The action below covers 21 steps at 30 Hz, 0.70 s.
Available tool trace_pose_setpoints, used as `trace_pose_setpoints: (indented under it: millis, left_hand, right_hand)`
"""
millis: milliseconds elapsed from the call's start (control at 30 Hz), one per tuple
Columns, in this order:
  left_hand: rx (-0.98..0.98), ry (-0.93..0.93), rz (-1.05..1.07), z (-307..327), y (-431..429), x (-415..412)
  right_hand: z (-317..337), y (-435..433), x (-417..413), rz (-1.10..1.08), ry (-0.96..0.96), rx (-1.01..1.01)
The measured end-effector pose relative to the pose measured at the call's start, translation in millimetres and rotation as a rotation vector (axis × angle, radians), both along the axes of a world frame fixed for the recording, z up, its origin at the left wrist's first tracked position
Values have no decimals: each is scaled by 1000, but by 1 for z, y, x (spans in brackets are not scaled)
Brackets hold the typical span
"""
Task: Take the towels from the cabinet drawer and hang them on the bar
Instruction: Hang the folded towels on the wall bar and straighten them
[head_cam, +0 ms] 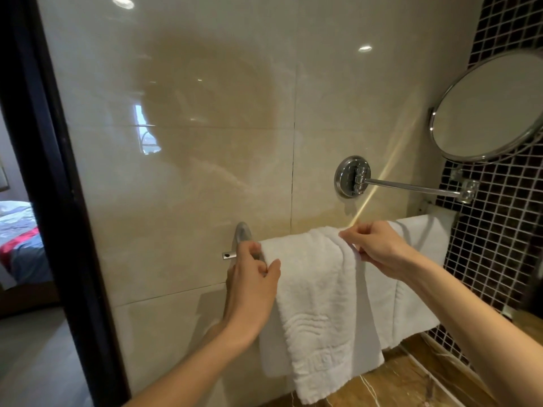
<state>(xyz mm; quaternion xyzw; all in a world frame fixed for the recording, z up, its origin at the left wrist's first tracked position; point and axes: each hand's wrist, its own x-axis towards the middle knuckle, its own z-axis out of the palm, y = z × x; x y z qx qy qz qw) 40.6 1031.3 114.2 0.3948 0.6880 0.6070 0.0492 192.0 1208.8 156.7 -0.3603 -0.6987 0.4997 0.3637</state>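
- Towel (317, 304), white, embossed with wavy ridges: draped over bar (228, 255), lower centre of frame, between both hands.
- Left hand (252, 277): pinches its left edge, just beside the bar's end.
- Right hand (373, 245): pinches its bunched top fold.
- Second towel (417, 259), white: hangs behind, further right.
- Round mirror (493, 107): upper right.

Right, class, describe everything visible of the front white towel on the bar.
The front towel is white terry cloth with an embossed wavy pattern near its lower end. It hangs draped over the bar, bunched at the top, overlapping a second white towel behind it. The left hand pinches its left edge, the right hand its right edge.
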Motion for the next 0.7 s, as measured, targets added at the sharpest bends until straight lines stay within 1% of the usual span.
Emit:
trace_pose_setpoints:
  millis: [100,233,467,700]
  left_hand:
    - [-56,77,-42,4,2,-6]
    - [-106,162,-17,14,4,-11]
    - [-256,429,33,12,6,-17]
    - [-253,514,128,20,12,-22]
  right_hand:
    - [1,-1,0,13,-6,2]
    - [2,-2,0,34,-15,9]
    - [2,2,0,45,19,10]
    - [3,1,0,65,40,-1]
